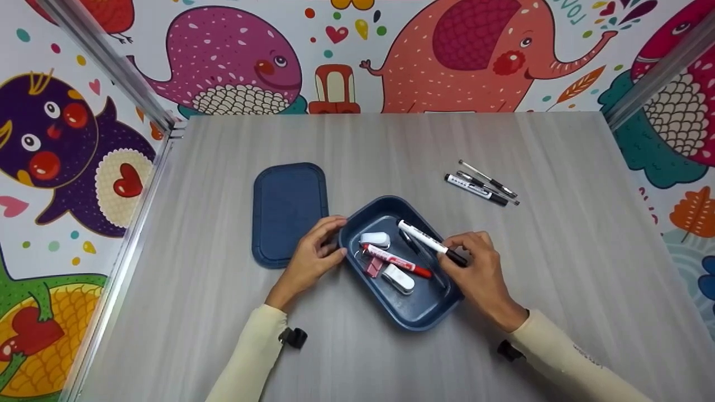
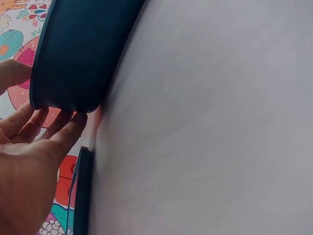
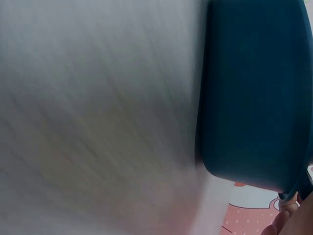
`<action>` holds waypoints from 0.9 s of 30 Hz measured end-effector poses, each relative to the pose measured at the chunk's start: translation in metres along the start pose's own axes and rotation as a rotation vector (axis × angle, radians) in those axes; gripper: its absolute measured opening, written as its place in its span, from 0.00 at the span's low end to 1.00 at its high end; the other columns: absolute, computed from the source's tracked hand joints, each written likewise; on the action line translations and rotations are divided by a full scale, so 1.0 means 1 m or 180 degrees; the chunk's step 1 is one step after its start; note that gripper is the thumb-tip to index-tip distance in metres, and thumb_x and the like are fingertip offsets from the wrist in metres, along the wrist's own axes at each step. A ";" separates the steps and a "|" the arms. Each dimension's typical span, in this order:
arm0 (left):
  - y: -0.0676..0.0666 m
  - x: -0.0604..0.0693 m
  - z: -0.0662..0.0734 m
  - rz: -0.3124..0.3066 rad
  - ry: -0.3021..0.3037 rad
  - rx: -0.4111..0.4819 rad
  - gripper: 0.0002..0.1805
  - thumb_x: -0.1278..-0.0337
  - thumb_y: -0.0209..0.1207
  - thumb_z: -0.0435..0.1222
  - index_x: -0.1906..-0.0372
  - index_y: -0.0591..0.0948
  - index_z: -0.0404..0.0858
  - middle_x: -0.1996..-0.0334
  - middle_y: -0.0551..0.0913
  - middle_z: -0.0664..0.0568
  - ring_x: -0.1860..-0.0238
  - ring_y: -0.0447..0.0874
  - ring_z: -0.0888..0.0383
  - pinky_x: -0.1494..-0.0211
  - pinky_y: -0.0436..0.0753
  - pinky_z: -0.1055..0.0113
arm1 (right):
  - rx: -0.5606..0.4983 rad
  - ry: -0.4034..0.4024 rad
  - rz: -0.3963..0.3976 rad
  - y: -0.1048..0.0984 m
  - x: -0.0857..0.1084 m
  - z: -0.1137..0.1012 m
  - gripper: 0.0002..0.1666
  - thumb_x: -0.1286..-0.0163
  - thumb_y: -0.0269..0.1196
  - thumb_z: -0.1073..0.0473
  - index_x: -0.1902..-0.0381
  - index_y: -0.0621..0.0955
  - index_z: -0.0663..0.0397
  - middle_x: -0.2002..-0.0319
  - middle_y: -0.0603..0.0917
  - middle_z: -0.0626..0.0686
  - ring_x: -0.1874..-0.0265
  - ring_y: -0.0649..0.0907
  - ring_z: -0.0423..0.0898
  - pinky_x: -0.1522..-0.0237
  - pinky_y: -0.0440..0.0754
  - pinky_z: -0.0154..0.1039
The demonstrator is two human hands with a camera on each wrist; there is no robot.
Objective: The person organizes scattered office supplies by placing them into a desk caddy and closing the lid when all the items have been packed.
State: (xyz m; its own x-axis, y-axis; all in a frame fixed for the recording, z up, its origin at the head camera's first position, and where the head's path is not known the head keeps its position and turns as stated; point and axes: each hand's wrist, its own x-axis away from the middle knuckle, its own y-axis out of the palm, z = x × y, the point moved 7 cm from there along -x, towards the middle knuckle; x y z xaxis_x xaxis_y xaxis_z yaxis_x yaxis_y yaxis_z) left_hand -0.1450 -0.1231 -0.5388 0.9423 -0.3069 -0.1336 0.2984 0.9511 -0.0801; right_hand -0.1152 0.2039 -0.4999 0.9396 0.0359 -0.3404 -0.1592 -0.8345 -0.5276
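A blue plastic box (image 1: 391,312) stands open on the table. My left hand (image 1: 310,257) holds its left corner, fingers and thumb against the outer wall; the left wrist view shows the fingertips on the box wall (image 2: 73,54). At the box's right side, my right hand (image 1: 477,268) pinches a white marker (image 1: 422,234) by its black end, slanted over the box. Inside lie a red-and-white marker (image 1: 396,259), a dark pen (image 1: 410,243), two white stapler-like items (image 1: 375,240) and a small pink item (image 1: 373,267). The right wrist view shows mainly the box's outside (image 3: 254,98).
A blue lid (image 1: 289,212) lies flat left of the box, close to my left hand. Further back on the right are another white marker (image 1: 475,190) and two thin pens (image 1: 489,177). Metal posts (image 1: 111,67) and patterned walls border the grey table (image 1: 558,251).
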 end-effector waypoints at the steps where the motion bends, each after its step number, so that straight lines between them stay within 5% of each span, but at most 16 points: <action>1: 0.000 0.000 0.000 0.0002 -0.0001 0.0001 0.30 0.31 0.68 0.23 0.26 0.77 0.29 0.24 0.73 0.39 0.26 0.75 0.40 0.37 0.83 0.63 | 0.0006 -0.0008 -0.0020 0.001 0.001 -0.001 0.14 0.42 0.79 0.74 0.61 0.89 0.55 0.62 0.88 0.47 0.56 0.77 0.53 0.51 0.70 0.34; 8: 0.000 0.000 -0.001 0.0007 -0.0006 -0.0022 0.30 0.31 0.67 0.22 0.26 0.78 0.29 0.24 0.73 0.39 0.25 0.74 0.41 0.36 0.83 0.63 | 0.0070 -0.0051 -0.0029 0.006 0.002 -0.004 0.15 0.43 0.79 0.74 0.61 0.90 0.53 0.63 0.87 0.45 0.56 0.77 0.52 0.50 0.71 0.32; 17: 0.001 0.000 -0.001 -0.0009 -0.0014 -0.0040 0.31 0.31 0.68 0.23 0.25 0.77 0.29 0.23 0.72 0.39 0.24 0.73 0.41 0.35 0.83 0.58 | 0.0310 -0.0479 -0.0059 0.011 0.001 -0.016 0.14 0.44 0.79 0.72 0.62 0.89 0.56 0.64 0.87 0.49 0.57 0.74 0.44 0.54 0.71 0.33; 27: -0.001 0.000 -0.003 0.0025 -0.0033 -0.0055 0.30 0.32 0.67 0.23 0.26 0.78 0.29 0.23 0.72 0.40 0.25 0.74 0.42 0.36 0.83 0.59 | 0.0250 -0.0331 -0.0032 0.018 -0.001 -0.018 0.13 0.44 0.78 0.71 0.62 0.89 0.56 0.63 0.87 0.49 0.55 0.74 0.45 0.52 0.72 0.34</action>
State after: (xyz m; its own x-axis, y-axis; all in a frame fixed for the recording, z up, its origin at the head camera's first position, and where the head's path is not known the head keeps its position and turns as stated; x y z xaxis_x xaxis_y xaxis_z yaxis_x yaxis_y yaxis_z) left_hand -0.1454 -0.1238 -0.5413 0.9462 -0.2989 -0.1241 0.2883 0.9527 -0.0963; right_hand -0.1133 0.1789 -0.4954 0.9055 0.1043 -0.4114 -0.1769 -0.7884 -0.5892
